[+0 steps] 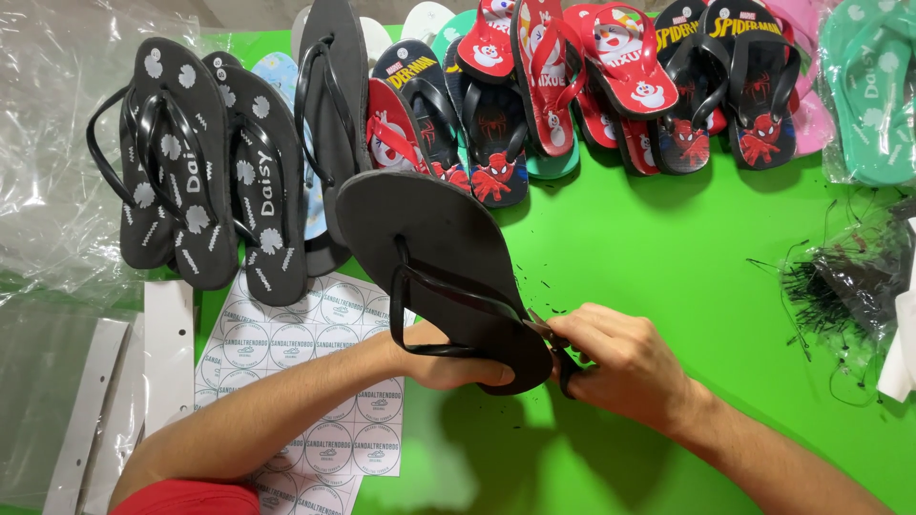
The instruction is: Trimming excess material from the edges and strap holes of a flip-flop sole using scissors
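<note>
Your left hand grips the light, bendy black flip-flop underneath its heel; your right hand clenches small scissors.

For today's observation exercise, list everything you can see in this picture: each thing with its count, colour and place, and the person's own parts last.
Plain sandal: one, black, centre, held up over the table.
Small cutters: one, dark, at the sandal's heel end.
Flower-print sandals: about four, black and white, upper left.
Cartoon-print sandals: many, red, black and blue, along the top.
Mint sandals: a few, bagged, top right.
Sticker sheet: at least one, white with round labels, lower left.
Plastic bags: several, clear, far left.
Trimmed scraps: a pile, black, right edge.
Table: one, bright green.
Left hand: under the sandal, gripping it.
Right hand: holding the cutters.
</note>
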